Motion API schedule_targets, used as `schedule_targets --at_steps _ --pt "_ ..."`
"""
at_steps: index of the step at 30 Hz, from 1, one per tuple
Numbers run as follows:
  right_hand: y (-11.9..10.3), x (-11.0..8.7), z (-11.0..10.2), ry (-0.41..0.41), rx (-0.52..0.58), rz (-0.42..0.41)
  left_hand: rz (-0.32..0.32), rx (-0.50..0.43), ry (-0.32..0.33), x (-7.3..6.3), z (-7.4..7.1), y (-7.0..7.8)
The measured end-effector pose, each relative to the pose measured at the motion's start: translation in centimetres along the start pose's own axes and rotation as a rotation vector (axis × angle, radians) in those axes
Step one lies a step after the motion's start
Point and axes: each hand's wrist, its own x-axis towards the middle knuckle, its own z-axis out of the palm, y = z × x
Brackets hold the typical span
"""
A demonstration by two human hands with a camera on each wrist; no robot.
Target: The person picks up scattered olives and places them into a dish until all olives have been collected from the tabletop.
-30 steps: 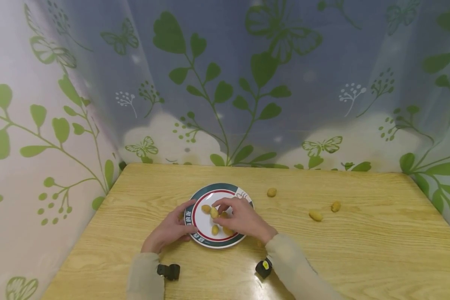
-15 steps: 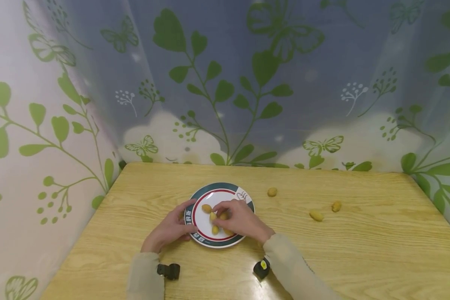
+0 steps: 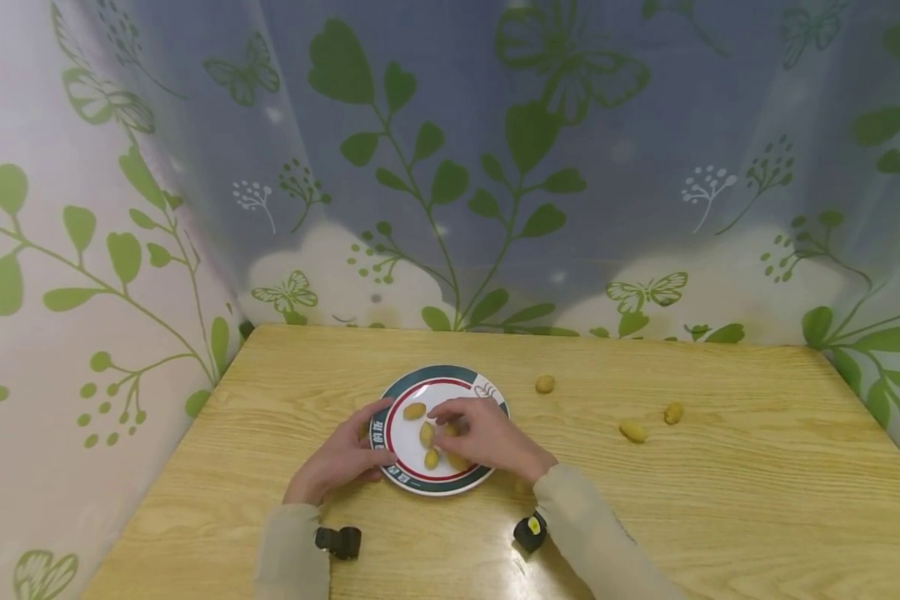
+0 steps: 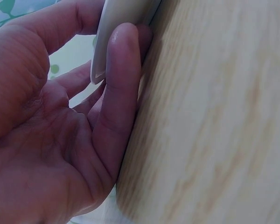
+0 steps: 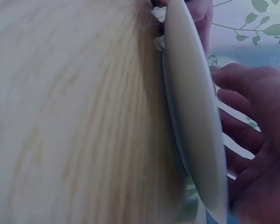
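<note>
Small yellow oval fruits (image 3: 415, 412) are spread on a teal-rimmed round white plate (image 3: 405, 446), some masked by the right hand (image 3: 483, 435): loosely bent, thumb and forefinger parted, nothing visibly pinched. Plate edge is gripped by left hand (image 3: 340, 458). Fruits are hidden in wrist views.

Chinese characters (image 3: 377, 432) “的饭” on plate (image 3: 437, 372)
</note>
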Motion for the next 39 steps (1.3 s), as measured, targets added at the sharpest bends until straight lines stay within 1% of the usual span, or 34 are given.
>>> schedule_targets --at_steps 5,8,13,17,23,27,34,39 --pt "-0.1 -0.6 -0.9 -0.010 0.017 0.006 0.001 -0.001 0.001 0.2 0.0 0.0" --pt "-0.1 -1.0 -1.3 0.005 0.003 -0.013 0.010 0.005 -0.006 0.3 -0.1 -0.1" --pt "0.0 -2.0 -2.3 0.035 -0.003 -0.013 0.017 0.005 -0.022 0.4 0.0 0.0" --pt "0.2 -2.8 -3.0 0.055 -0.012 -0.016 0.004 -0.001 -0.004 0.4 0.2 0.1" --pt "0.6 -3.8 -3.7 0.107 -0.051 -0.075 -0.009 0.001 0.011 0.2 0.3 0.2" --pt "0.9 -4.3 -4.0 0.117 -0.061 -0.086 -0.011 0.011 0.019 0.2 0.2 0.0" --pt "1.3 -5.3 -4.6 0.130 -0.043 -0.080 0.002 0.009 -0.003 0.2 0.1 0.0" --pt "1.7 -5.9 -4.9 0.130 -0.037 -0.090 0.019 0.008 -0.018 0.2 0.0 0.0"
